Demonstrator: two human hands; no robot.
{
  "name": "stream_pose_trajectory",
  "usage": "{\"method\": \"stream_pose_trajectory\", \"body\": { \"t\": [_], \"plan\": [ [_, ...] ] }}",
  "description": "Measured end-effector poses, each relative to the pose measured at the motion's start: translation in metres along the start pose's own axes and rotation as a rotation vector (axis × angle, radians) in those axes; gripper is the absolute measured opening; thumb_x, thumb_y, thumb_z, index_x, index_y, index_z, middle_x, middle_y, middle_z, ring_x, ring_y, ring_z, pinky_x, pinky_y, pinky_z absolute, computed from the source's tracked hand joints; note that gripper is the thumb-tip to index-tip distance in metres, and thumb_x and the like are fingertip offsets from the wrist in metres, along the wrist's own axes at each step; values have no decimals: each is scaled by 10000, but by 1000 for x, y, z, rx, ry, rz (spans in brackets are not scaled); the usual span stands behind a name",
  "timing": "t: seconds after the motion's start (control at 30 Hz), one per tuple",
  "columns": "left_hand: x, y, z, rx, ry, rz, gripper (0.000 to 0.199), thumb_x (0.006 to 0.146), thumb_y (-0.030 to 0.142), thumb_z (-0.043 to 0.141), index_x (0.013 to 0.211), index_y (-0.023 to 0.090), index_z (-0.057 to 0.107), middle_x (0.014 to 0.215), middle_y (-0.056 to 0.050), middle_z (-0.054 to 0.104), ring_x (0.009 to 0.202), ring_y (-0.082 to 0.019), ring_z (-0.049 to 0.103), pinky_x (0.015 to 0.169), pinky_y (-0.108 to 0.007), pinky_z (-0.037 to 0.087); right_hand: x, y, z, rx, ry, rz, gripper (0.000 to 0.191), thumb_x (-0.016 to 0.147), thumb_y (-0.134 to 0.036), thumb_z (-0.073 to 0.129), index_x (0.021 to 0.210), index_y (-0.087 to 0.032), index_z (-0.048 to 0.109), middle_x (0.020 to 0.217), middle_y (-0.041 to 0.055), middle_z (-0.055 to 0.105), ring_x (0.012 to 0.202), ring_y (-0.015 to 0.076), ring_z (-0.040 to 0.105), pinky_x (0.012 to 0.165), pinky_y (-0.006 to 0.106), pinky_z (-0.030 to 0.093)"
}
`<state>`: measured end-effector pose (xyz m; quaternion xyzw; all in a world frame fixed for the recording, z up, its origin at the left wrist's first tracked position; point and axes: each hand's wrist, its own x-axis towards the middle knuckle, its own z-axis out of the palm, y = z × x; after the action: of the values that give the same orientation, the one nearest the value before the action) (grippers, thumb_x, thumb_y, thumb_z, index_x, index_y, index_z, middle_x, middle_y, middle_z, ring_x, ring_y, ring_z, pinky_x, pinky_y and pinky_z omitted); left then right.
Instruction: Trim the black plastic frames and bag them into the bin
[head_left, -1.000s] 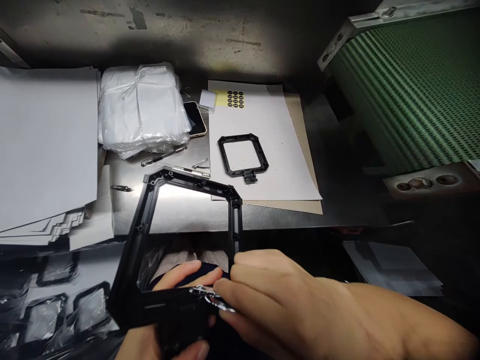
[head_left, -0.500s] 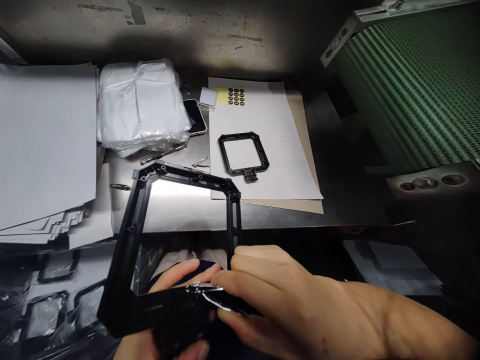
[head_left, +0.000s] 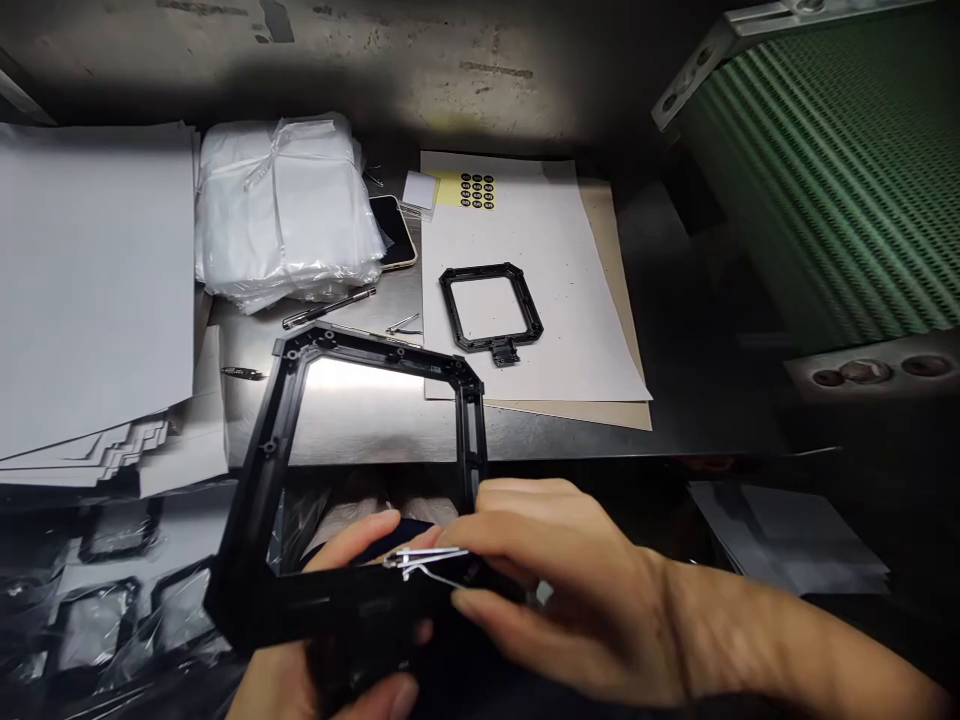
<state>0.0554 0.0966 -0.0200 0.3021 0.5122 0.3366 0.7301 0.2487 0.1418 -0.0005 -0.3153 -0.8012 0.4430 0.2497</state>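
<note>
The left hand [head_left: 276,684] grips the black frame [head_left: 251,510] by its lower side, fingers behind it and thumb below; the right hand [head_left: 574,560] pinches a small metal clipper [head_left: 431,556] between thumb and fingers, at this same lower side — if its jaws bite on the plastic, I cannot tell; the frame is held up, tilted, in front of the table edge

The work on this frame looks in the middle, I judge, as the clipper is at its edge and the frame is neither laid down nor wrapped; a second frame [head_left: 491,343] lies flat and unwrapped on the white sheet [head_left: 585,350], with dark specks around, and whether it is finished I cannot say; at lower left some wrapped frames [head_left: 97,630] lie in clear plastic — these seem the furthest along; how many remain is not shown
</note>
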Motion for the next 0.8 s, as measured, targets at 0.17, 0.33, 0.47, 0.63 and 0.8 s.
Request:
{"method": "stream_pose_trajectory", "body": {
  "t": [0.17, 0.33, 0.47, 0.63, 0.8],
  "plan": [
    [3, 0, -2, 73, -27, 6, 553, 552, 126, 689, 998, 432, 570, 1011, 99, 663, 770, -164, 649, 697, -223, 520, 4, -2, 3, -222, -79, -23, 181, 806, -204, 459, 932, -96, 531, 654, -1, 529, 567, 80, 442, 580, 180, 397],
    [5, 1, 0, 28, -47, -14, 545, 567, 125, 693, 1011, 415, 570, 1014, 90, 664, 935, -172, 597, 797, -203, 467, 5, -6, 4, -327, -94, -7, 203, 846, -204, 388, 865, -83, 551, 706, 31, 554, 610, 105, 468, 598, 230, 408],
    [8, 2, 0, 75, -35, 10, 581, 553, 116, 702, 1023, 426, 558, 1017, 104, 661, 962, -157, 582, 836, -190, 435, 8, -8, 3, -356, -207, 18, 231, 846, -188, 364, 762, -96, 558, 676, 34, 539, 571, 114, 441, 535, 242, 404],
    [8, 2, -1, 104, -23, 27, 564, 551, 145, 705, 1017, 428, 561, 968, 100, 680, 836, -145, 632, 762, -185, 481, 8, 0, 3, -165, -98, -35, 204, 836, -133, 342, 784, -90, 534, 636, 31, 544, 553, 104, 452, 522, 226, 405],
    [5, 4, -1, 61, 34, -31, 530, 544, 219, 725, 1000, 439, 568, 949, 88, 686, 653, -135, 654, 618, -183, 529, 0, 6, -2, 46, 197, 86, 119, 807, -160, 453, 890, -98, 511, 578, -25, 448, 492, 66, 382, 448, 184, 341]
  ]
}}
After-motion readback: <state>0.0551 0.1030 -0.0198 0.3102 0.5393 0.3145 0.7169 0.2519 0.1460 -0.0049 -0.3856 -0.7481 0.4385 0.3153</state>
